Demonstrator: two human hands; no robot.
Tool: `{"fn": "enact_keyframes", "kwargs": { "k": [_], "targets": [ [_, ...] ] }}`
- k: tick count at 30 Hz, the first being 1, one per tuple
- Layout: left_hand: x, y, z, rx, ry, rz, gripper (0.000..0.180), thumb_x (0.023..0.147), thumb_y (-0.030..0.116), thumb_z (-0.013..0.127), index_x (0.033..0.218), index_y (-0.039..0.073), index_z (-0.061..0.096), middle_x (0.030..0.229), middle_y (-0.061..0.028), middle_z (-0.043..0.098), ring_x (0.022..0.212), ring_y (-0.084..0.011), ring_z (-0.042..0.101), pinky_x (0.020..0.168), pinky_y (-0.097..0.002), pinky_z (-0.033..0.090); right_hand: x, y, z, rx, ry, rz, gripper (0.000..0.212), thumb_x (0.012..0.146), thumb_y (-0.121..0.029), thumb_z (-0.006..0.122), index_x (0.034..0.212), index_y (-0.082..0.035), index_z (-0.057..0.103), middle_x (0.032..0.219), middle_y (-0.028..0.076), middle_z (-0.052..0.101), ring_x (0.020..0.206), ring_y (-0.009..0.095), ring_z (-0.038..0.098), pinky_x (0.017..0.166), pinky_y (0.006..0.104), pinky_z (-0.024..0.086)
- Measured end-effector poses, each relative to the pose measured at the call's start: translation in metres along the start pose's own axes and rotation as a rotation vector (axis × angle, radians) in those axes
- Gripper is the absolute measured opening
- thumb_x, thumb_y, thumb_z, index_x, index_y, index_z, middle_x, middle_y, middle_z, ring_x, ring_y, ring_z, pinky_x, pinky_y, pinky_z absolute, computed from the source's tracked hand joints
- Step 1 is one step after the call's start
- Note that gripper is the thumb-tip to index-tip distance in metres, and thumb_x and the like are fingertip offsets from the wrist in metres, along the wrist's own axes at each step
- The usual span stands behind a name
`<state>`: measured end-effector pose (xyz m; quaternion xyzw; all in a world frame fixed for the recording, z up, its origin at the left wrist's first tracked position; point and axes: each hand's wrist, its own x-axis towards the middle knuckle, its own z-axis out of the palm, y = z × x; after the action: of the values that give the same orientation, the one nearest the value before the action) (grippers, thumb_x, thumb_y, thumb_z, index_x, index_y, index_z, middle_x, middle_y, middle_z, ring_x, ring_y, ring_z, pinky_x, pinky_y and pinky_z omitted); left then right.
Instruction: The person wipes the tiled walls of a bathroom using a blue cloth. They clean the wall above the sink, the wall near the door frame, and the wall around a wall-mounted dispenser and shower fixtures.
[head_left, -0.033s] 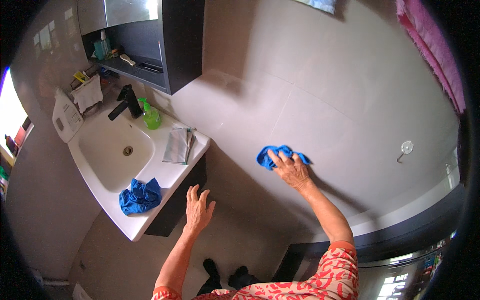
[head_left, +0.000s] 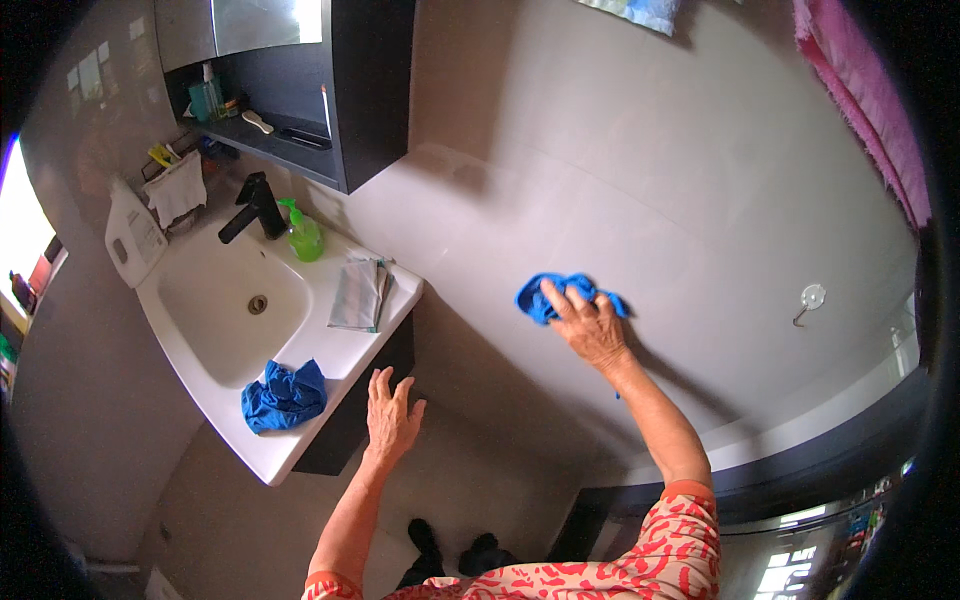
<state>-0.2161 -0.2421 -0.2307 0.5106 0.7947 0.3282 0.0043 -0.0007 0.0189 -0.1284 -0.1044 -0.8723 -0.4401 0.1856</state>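
Note:
Against the pale wall [head_left: 600, 190], my right hand [head_left: 594, 330] presses a crumpled blue cloth [head_left: 540, 292], with the fingers spread over it. Parts of the cloth stick out on both sides of the fingers. My left hand [head_left: 393, 415] hangs in the air near the front edge of the white washbasin [head_left: 225, 410], its fingers apart and nothing in them. A second blue cloth [head_left: 285, 395] lies bunched on the basin's near corner. Farther back on the same ledge rests a folded grey-and-white striped cloth [head_left: 358, 295].
By the black tap [head_left: 262, 205] stands a green pump bottle [head_left: 306, 238]; a white jug [head_left: 133, 235] is at the basin's left. A dark cabinet [head_left: 372, 95] juts out above. On the right wall are a hook [head_left: 811, 298] and a pink towel [head_left: 875, 120].
My right hand has slid slightly upward on the wall with the blue cloth under it. My left hand has shifted a little to the left, still open.

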Motion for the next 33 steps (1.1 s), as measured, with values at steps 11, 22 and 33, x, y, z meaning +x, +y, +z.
{"fn": "enact_keyframes", "kwargs": {
  "k": [11,22,33],
  "targets": [
    [0.02,-0.051,-0.015,0.194,0.093,0.085,0.047,0.073,0.014,0.066,0.116,0.005,0.051,0.128,-0.0148,0.041,0.12,-0.0323,0.038,0.093,-0.0444,0.036,0.105,0.016,-0.019,-0.149,0.239,0.442,0.017,0.078,-0.031,0.062,0.094,-0.027,0.065,0.139,-0.01,0.038,0.113,0.021,0.038,0.079,0.0447,0.031],
    [0.054,-0.061,-0.03,0.222,0.039,0.118,0.053,0.07,0.022,0.069,0.117,0.007,0.05,0.112,-0.0111,0.048,0.107,-0.0286,0.045,0.086,-0.0421,0.034,0.078,-0.083,0.057,-0.076,0.136,0.291,0.027,0.078,-0.037,0.058,0.103,-0.027,0.063,0.142,-0.012,0.029,0.119,0.02,0.029,0.079,0.0419,0.03],
    [0.054,-0.057,-0.029,0.246,0.015,0.123,0.059,0.072,0.03,0.067,0.12,0.003,0.046,0.118,-0.0132,0.044,0.114,-0.0291,0.041,0.091,-0.0436,0.031,0.006,-0.174,0.117,-0.086,-0.064,-0.009,0.028,0.083,-0.028,0.053,0.108,-0.02,0.061,0.142,-0.007,0.027,0.122,0.019,0.024,0.085,0.0422,0.027]
  ]
}}
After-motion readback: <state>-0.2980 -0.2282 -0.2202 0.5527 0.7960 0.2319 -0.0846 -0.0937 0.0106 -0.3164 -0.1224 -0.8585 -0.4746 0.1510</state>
